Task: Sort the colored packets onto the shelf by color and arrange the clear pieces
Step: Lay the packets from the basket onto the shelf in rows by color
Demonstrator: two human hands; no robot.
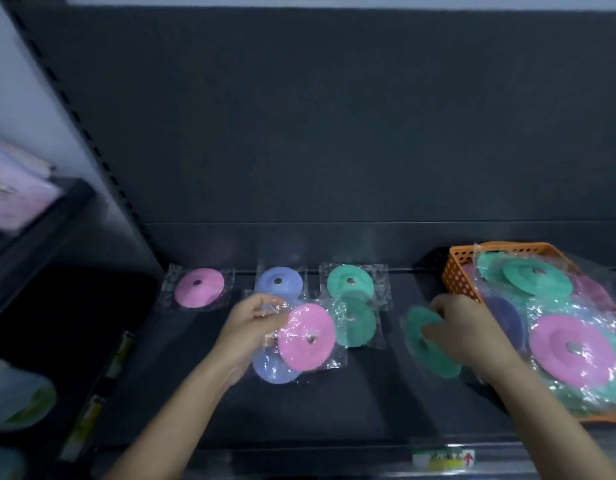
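Dark shelf (368, 403), dark back panel: a person's left hand (251, 327) pinches the wrap of a pink packet (308, 337) over a blue packet (275, 368). The right hand (469, 334) grips a green packet (424, 344) beside the heaped orange basket (459, 278) at the right edge. A rear pink packet (199, 287), rear blue packet (279, 281) and rear green packet (349, 281) line the back edge.

Front edge of shelf (334, 441), toward the right corner: label (443, 459) with a green-yellow band and a red upward arrow (468, 459) at its right end; lettering blurred, unreadable. Left-hand lower shelf edge: yellow-green labels (121, 348), print smeared. Nothing else legible.
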